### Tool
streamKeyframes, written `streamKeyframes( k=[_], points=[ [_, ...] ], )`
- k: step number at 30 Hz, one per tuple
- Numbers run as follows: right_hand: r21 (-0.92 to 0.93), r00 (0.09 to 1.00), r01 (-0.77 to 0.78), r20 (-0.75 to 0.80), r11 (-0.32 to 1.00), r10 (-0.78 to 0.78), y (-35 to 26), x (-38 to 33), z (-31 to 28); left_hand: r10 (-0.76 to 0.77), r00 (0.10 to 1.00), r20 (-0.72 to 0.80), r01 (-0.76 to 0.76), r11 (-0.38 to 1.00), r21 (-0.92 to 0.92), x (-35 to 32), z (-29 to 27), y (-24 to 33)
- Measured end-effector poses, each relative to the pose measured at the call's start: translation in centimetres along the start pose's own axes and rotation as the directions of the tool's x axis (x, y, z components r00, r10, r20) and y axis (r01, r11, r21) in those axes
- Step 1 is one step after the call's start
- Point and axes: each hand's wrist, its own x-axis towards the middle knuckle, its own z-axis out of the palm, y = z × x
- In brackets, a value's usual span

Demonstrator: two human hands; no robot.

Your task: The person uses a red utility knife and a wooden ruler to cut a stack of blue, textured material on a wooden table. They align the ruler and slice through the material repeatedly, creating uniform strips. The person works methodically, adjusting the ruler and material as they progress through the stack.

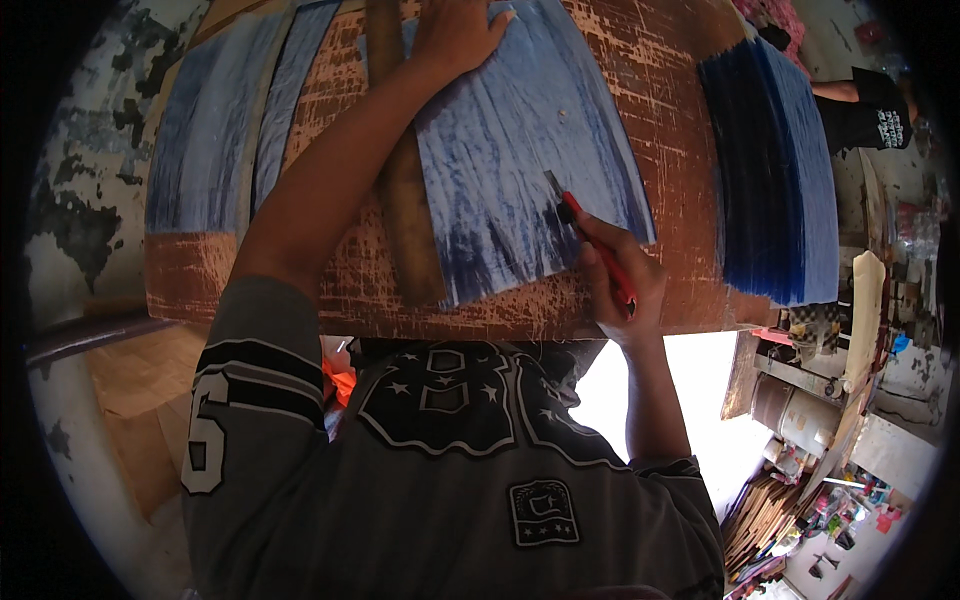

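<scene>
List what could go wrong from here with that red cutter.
The bare blade of the red cutter in the right hand angles toward the far side, where the left hand rests; a slip that way might cut it.

The blade is over the blue streaked sheet, so a stray stroke could mark its face.

The tabletop is scratched; grooves beneath might throw a cut off line.

Strip [408, 225] just left of sheet [520, 130], both on table [682, 200]; stack [775, 180] farther right.
</scene>
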Motion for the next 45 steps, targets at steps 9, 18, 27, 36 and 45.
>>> streamKeyframes(
  k=[9,18,27,36,45],
  points=[
    [-0.122,0.996,0.054,0.08,0.991,-0.045,-0.2,-0.7,-0.8,-0.1,0.995,0.032,0.102,0.993,-0.067,0.2,-1.0,1.9],
    [-0.126,0.992,0.103,0.081,0.987,-0.093,-0.2,-3.0,-1.6,-0.122,0.987,0.107,0.135,0.983,-0.122,0.7,-0.7,1.5],
    [-0.209,0.985,0.139,0.128,0.968,-0.114,-1.3,-5.6,-2.9,-0.09,0.992,0.089,0.102,0.985,-0.14,0.6,-0.8,1.3],
    [-0.228,0.985,0.126,0.144,0.966,-0.095,-1.5,-8.4,-3.8,-0.081,0.994,0.067,0.09,0.985,-0.145,0.7,-1.1,1.5],
    [-0.214,0.987,0.039,0.16,0.976,-0.004,-1.3,-11.1,-3.8,-0.09,0.993,0.075,0.099,0.988,-0.123,1.0,-0.9,1.5]
  ],
)
